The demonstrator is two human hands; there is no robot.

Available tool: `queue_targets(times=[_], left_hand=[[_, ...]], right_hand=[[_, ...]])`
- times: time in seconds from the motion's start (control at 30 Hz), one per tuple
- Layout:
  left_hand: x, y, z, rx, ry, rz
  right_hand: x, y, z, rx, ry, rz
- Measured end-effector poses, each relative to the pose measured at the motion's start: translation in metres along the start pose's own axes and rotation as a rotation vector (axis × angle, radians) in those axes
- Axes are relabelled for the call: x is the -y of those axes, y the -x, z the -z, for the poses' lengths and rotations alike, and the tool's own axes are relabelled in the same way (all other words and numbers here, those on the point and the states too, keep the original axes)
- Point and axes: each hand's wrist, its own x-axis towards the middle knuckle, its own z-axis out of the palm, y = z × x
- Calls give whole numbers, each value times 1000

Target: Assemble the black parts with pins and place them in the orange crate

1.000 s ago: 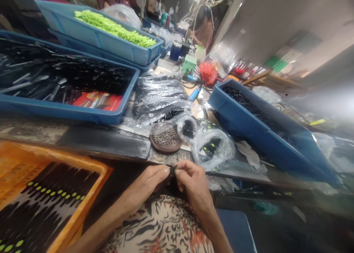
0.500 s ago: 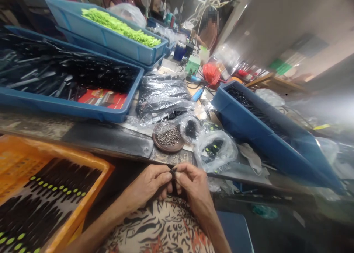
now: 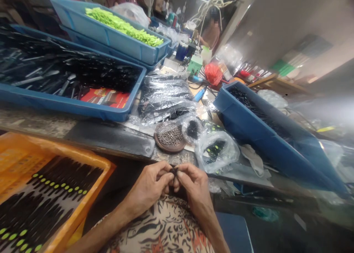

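Here we go, both hands up close over the lap: the left hand (image 3: 149, 185) and the right hand (image 3: 194, 185) are curled nearly shut, meeting at the fingertips (image 3: 168, 169), and pinched between them is a small dark part (image 3: 174, 171). It sits just below the edge of the counter (image 3: 110, 142), above a patterned shirt (image 3: 163, 220). The part is mostly buried by the fingers and too dark to read well, but it looks like light, stiff plastic or metal. With something that small and likely slick, a firm pinch at its opposite edges looks like the safest hold. Off to the left, an orange crate (image 3: 69, 150) is packed with dark handles dotted in green. Ahead on the counter, there's a brown dish (image 3: 170, 149) of tiny screws, a clear plastic bag (image 3: 217, 152) of black-and-green parts, and a tilted blue tray (image 3: 257, 135) loaded with dark pieces.
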Motion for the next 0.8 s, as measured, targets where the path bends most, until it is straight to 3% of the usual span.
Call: queue_targets(times=[0.23,0.4,0.63,0.8], left_hand=[[5,1,-3,-79,-254,-185],[4,0,-2,-49,-314,-206],[-1,0,-1,-35,-189,-120],[0,-5,1,73,132,6]], right_hand=[[-3,0,-2,-55,1,23],[-9,-1,0,-54,-21,28],[-10,-1,2,-44,-4,28],[-12,-2,2,-11,-113,44]])
